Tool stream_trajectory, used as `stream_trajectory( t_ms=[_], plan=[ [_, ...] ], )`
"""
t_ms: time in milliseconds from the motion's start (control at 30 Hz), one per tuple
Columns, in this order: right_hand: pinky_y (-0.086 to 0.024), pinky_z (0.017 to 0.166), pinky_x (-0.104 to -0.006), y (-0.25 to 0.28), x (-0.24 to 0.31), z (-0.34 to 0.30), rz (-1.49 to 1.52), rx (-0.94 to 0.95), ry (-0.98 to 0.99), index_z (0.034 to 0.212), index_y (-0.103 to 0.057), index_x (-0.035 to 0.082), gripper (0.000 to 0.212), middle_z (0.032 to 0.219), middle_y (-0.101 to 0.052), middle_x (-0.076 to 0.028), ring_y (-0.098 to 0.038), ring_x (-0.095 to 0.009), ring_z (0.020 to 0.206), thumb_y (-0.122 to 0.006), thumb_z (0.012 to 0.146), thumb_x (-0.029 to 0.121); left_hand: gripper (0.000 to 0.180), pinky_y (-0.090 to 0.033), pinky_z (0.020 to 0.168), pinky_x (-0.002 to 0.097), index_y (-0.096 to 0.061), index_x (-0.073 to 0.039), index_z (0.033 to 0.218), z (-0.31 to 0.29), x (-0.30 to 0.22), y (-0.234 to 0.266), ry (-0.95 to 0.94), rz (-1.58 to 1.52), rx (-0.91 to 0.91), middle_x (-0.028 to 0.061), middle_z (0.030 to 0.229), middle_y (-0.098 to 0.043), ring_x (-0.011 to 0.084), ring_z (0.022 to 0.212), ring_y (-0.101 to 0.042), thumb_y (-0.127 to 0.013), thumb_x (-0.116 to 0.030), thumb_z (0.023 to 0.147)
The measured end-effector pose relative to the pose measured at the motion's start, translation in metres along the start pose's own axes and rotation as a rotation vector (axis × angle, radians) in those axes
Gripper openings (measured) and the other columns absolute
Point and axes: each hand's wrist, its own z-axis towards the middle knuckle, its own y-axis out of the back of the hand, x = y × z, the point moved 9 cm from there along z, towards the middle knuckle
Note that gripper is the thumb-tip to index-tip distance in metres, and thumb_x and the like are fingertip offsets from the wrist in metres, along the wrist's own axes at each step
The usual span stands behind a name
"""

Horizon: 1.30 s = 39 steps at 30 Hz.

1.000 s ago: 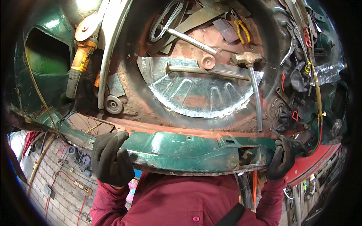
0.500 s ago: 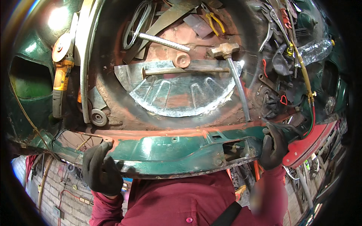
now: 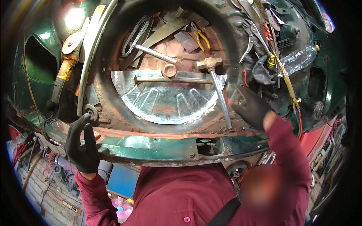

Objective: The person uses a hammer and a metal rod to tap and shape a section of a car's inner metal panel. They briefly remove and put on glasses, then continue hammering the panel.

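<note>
I wear dark gloves on both hands. My left hand (image 3: 83, 145) is upright at the left end of the green rear car-body edge (image 3: 162, 148), fingers apart and holding nothing, near a small grey disc (image 3: 91, 111). My right hand (image 3: 250, 107) reaches over the boot floor, fingers stretched and apart, just right of a hammer (image 3: 221, 96). The hammer's handle crosses the right side of a half-round silver metal sheet (image 3: 162, 109). Lying along the sheet's upper part is a metal rod (image 3: 177, 80), with a rusty round piece (image 3: 169, 70) above it.
An angle grinder (image 3: 65, 71) leans at left beside a long curved metal strip (image 3: 88, 56). Yellow-handled pliers (image 3: 201, 37), coiled wire (image 3: 135, 35) and metal scraps lie at the back. To the right are locking pliers (image 3: 250, 37), a brass torch (image 3: 288, 83) with hoses and a plastic bottle (image 3: 299, 60).
My right hand has left the front edge and moved inward over the boot floor, near the hammer. My left hand has shifted slightly up and left. The whole view has shifted.
</note>
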Motion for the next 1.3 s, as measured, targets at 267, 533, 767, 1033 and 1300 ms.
stream_trajectory(
  t_ms=[267,533,767,1033,1300],
  plan=[
    [-0.056,0.105,-0.048,-0.136,-0.063,0.162,-0.378,0.259,-0.361,0.142,-0.051,-0.006,0.074,0.129,-0.072,-0.03,-0.071,-0.044,0.121,-0.08,0.089,0.039,0.021,-0.058,0.093,0.0372,-0.074,0.005,0.122,-0.007,0.012,0.004,0.038,0.025,-0.028,0.0158,0.114,-0.078,0.0245,0.106,-0.075,-0.064,0.0,0.104],
    [-0.06,0.088,-0.0524,-0.085,-0.062,0.147,0.079,0.145,-0.427,0.133,-0.06,0.002,0.049,0.116,-0.074,-0.032,-0.075,-0.047,0.104,-0.068,0.092,0.029,0.021,-0.058,0.095,0.0386,-0.075,0.005,0.122,-0.006,0.008,0.002,0.042,0.016,-0.018,0.0164,0.115,-0.078,0.0256,0.107,-0.075,-0.065,0.002,0.103],
    [-0.053,0.078,-0.039,0.042,0.009,-0.01,0.545,0.092,-0.09,0.111,-0.068,0.001,0.034,0.089,-0.065,-0.006,-0.062,-0.015,0.082,-0.075,0.094,0.029,0.023,-0.056,0.096,0.0359,-0.073,0.005,0.124,-0.005,0.011,0.002,0.067,-0.041,0.014,0.0154,0.116,-0.077,0.0244,0.108,-0.074,-0.065,0.001,0.103],
    [-0.052,0.095,-0.0392,0.063,0.007,-0.206,0.756,-0.589,-0.231,0.141,-0.057,-0.007,0.049,0.125,-0.068,-0.017,-0.067,-0.024,0.107,-0.062,0.093,0.002,0.033,-0.056,0.095,0.045,-0.071,-0.004,0.128,0.057,-0.089,-0.06,-0.261,0.027,0.597,0.0164,0.116,-0.073,0.0345,0.107,-0.072,-0.073,-0.016,0.097],
    [-0.049,0.096,-0.032,-0.006,-0.047,-0.233,0.886,-0.834,-0.469,0.142,-0.056,-0.007,0.046,0.128,-0.07,-0.014,-0.067,-0.02,0.117,-0.058,0.096,-0.003,0.044,-0.057,0.091,0.0528,-0.067,-0.006,0.127,0.078,-0.156,-0.311,-0.832,0.312,0.992,0.0196,0.12,-0.069,0.0417,0.109,-0.069,-0.076,-0.031,0.093]
  ],
)
